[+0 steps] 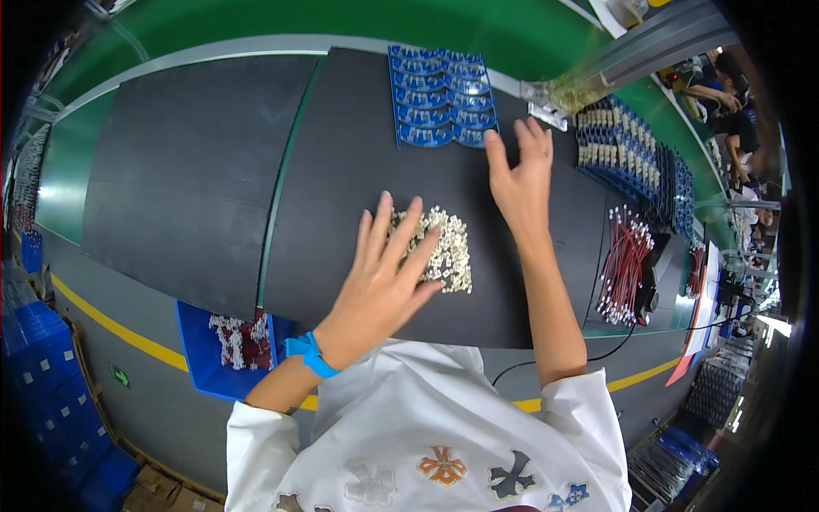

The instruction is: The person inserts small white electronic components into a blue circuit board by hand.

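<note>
My left hand (388, 269), its fingers spread, rests over a pile of small white plastic connectors (452, 256) on the black mat. The fingers cover part of the pile, and I see nothing gripped in them. A blue strap circles that wrist. Farther right, my right hand (522, 171) is held with thumb and fingers apart and nothing visible between them. Its thumb tip is at the lower right corner of a panel of blue circuit boards (424, 116), arranged in two columns of curved pieces; whether they touch I cannot tell.
Stacked boards with white connectors (618, 145) stand at the right, behind a bundle of red wires with white ends (625, 269). A metal post (631, 60) rises at the back right. A blue bin (200, 354) of wired parts sits below the bench's left front edge.
</note>
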{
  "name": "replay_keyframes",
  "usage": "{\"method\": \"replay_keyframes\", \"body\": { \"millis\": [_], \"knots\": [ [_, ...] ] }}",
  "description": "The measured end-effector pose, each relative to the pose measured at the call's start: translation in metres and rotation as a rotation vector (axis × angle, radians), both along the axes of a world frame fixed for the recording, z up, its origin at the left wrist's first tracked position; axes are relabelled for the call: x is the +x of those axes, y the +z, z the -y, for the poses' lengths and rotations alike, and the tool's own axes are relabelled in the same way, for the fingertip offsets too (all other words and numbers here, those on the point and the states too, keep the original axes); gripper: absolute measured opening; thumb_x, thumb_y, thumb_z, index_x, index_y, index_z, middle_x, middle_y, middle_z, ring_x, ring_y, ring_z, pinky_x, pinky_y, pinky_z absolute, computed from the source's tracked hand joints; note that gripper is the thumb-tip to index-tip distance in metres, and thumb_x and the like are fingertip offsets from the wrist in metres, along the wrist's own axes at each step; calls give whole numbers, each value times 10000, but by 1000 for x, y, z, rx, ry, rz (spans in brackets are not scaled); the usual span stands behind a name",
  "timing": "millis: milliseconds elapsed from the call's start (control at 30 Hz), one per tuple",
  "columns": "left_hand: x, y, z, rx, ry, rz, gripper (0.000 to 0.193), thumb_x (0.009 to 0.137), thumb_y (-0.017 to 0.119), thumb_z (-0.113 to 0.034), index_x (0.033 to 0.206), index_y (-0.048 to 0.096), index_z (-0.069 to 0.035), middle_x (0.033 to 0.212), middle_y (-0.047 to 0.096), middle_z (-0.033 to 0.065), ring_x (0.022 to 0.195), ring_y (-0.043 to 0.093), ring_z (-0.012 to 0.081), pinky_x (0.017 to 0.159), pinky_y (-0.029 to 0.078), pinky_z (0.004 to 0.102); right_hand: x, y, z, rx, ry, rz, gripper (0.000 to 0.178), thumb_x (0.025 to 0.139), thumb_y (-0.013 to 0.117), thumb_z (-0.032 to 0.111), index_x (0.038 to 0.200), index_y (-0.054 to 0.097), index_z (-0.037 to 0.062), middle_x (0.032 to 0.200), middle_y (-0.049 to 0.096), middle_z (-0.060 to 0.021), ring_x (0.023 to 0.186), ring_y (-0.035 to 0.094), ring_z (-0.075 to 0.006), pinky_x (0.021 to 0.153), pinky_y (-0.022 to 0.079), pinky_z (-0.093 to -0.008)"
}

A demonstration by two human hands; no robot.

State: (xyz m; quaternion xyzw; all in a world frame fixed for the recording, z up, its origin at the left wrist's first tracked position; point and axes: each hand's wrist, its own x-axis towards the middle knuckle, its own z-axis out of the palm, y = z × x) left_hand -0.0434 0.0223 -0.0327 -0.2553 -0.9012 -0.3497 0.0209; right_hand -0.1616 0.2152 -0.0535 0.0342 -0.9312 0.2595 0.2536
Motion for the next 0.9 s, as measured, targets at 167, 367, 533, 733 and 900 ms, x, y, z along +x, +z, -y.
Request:
{"method": "replay_keyframes", "body": {
  "millis": [167, 367, 533, 733, 900],
  "knots": [
    [-3, 4, -13, 246, 58, 8, 416, 759, 666, -152, 1121, 511, -16, 1355, 323, 212, 1275, 229, 453, 1014, 212, 561, -18, -15, 8, -48, -76, 97, 481, 754, 657, 316, 1069, 571, -38, 1204, 489, -232, 1234, 278, -463, 1033, 198, -477],
    [2, 9, 6, 666, 141, -48, 160, 721, 672, -11, 748, 515, -20, 1107, 569, 153, 1143, 465, 384, 934, 387, 435, -5, 35, 40, -1314, 117, 221, 289, 759, 679, 55, 997, 551, -47, 985, 619, -117, 823, 599, -141, 720, 470, -238],
    [-11, 31, 12, 1189, 281, 311, 468, 834, 598, -146, 1235, 399, -10, 1278, 414, 222, 1221, 384, 350, 1003, 310, 434, 41, 53, 65, -997, 332, -74, 181, 765, 612, -78, 931, 545, -53, 1012, 621, -154, 925, 608, -206, 796, 485, -289],
    [-8, 48, 18, 1732, -3, 753, 570, 898, 381, -39, 1396, 105, -43, 1411, 250, 159, 1274, 309, 316, 1039, 276, 457, 88, 59, 51, -326, 760, -203, 205, 661, 643, -92, 846, 618, -6, 1115, 563, -224, 1095, 494, -417, 938, 381, -476],
    [3, 42, 12, 1784, -16, 694, 587, 868, 361, 18, 1397, 115, -46, 1417, 230, 179, 1300, 265, 307, 1051, 249, 462, 107, 44, 32, -716, 571, 27, 438, 706, 612, -13, 1128, 509, -61, 1225, 459, -238, 1167, 432, -361, 959, 354, -423]
  ]
}}
